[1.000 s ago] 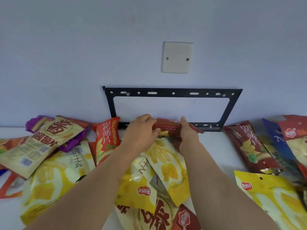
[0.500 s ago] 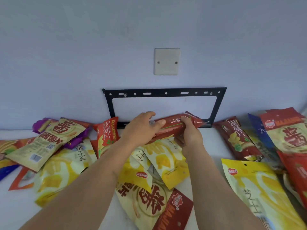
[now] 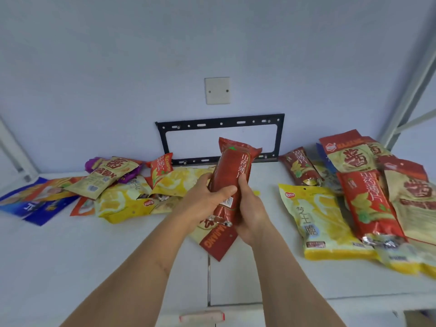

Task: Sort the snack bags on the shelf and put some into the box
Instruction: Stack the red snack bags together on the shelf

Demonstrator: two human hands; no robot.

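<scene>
While you hold the red snack bag [image 3: 232, 182] upright at centre, left hand [image 3: 205, 201] and right hand [image 3: 251, 208] fingers wrapped round it, squeezing could crush its contents; no box is visible, and the yellow bag [image 3: 323, 223] lies at 3 o'clock.

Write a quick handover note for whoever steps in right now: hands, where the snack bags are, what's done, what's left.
Left hand and right hand both grip one red snack bag, held upright above the white shelf.
Other bags lie unsorted: a pile at left, a stack at right.
No box is in view, so nothing shows as packed.
Left: place the held bag, sort the rest, box some.
</scene>
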